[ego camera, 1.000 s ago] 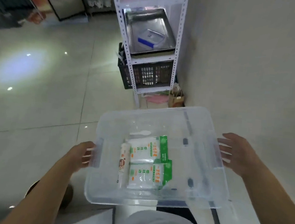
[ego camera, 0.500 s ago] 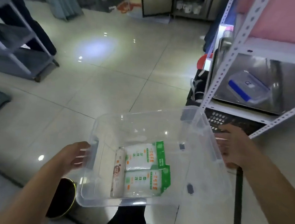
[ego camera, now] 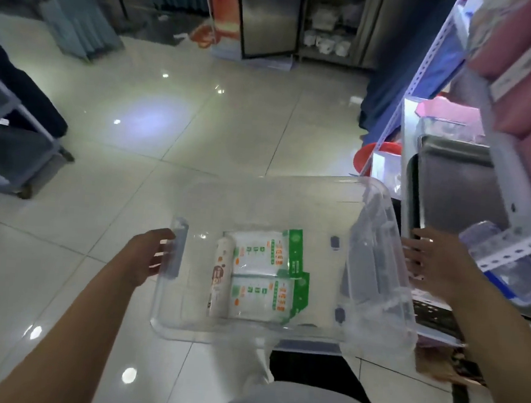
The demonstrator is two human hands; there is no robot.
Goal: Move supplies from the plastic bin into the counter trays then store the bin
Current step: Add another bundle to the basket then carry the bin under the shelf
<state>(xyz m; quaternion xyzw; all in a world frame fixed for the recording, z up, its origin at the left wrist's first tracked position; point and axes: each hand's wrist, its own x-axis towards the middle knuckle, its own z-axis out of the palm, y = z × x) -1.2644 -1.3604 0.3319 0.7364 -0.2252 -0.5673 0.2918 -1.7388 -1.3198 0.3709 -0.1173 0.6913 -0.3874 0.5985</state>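
I carry a clear plastic bin in front of me above the tiled floor. My left hand grips its left handle and my right hand grips its right handle. Inside lie two white packs with green edges, one behind the other. A white tube with an orange label lies along their left side.
A white slotted metal shelf rack stands close on the right, holding a steel tray, a clear lidded box with a blue edge and pink packs. A grey cart stands at the left. A steel cabinet is at the back.
My view has swung left, away from the wall and rack toward the open floor. The bin has turned with me, and both hands keep their hold on its handles.
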